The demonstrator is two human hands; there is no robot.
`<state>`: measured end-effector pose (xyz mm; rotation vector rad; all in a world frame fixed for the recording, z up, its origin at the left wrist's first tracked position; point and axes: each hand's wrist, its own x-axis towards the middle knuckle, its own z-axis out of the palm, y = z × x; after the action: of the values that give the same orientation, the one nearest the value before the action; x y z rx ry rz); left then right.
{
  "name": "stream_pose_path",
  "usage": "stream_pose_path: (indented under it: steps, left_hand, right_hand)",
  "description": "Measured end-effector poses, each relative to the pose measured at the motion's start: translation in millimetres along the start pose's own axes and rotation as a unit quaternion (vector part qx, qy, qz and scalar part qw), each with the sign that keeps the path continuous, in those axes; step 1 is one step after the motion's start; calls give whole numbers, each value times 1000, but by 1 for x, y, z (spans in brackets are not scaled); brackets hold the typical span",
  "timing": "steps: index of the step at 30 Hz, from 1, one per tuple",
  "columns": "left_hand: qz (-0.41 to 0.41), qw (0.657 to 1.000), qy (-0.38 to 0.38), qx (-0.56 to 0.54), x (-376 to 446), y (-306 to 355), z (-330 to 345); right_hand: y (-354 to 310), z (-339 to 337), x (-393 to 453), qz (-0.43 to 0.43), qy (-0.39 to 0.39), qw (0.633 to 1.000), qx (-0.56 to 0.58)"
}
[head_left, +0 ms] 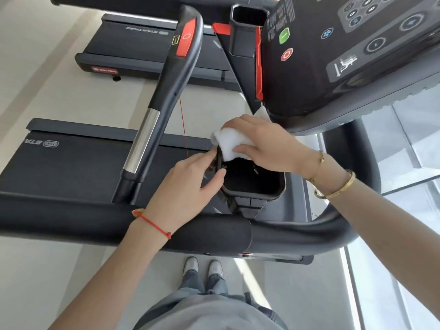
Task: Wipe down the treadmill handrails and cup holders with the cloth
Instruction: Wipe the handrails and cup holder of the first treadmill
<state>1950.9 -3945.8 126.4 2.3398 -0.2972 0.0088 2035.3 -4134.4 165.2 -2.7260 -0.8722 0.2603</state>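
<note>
Two hands work at the near cup holder (253, 184), a black, squarish pocket with a thick rim, set just below the console (345, 55). The right hand (269, 144) lies over the white cloth (232, 145), fingers fairly flat and thumb tucked alongside, pressing the wad onto the far rim of the cup holder. The left hand (190, 182) steadies the holder's left wall, thumb on the inner rim and fingers curled round the outside.

The cloth looks soft, light and limp; it will bunch and fold to whatever it meets, so it is probably best gripped as a gathered pad under the palm, with a loose corner pushed down into the pocket's corners. A stray edge pokes out beyond the fingers toward the console. The cup holder looks like rigid moulded plastic and should bear firm rubbing.

Left of the cup holder the handrail (164, 96) rises, black with a bright metal sleeve and a red patch. A second cup holder (247, 29) sits beyond the console's far side.
</note>
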Motion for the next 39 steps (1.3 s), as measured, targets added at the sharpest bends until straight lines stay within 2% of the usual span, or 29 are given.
stream_pose_path:
  steps: [2, 7, 10, 14, 18, 22, 25, 28, 34, 39]
  left_hand:
    - [-2, 1000, -4, -1, 0, 0, -1]
    - [-3, 1000, -5, -2, 1, 1, -1]
    - [2, 1000, 2, 4, 1, 2, -1]
    - [6, 1000, 0, 5, 1, 0, -1]
    - [12, 1000, 1, -3, 1, -1, 0]
    - [15, 1000, -6, 0, 2, -1, 0]
    - [19, 1000, -8, 4, 2, -1, -1]
    - [23, 1000, -5, 6, 2, 0, -1]
    - [28, 999, -4, 23, 1, 2, -1]
    - [24, 999, -5, 26, 2, 1, 0]
  right_hand:
    - [4, 0, -8, 23, 10, 1000, 17]
    - [5, 11, -38, 26, 60, 997, -38]
    - [-3, 6, -11, -18, 43, 996, -73]
    - [-7, 4, -2, -23, 24, 999, -29]
    - [0, 9, -34, 39, 76, 996, 2]
    - [-15, 30, -45, 104, 148, 983, -23]
    - [-22, 39, -69, 210, 211, 949, 102]
    - [-21, 41, -86, 293, 182, 920, 187]
    - [-9, 22, -53, 342, 144, 895, 248]
    - [-29, 43, -89, 319, 172, 909, 206]
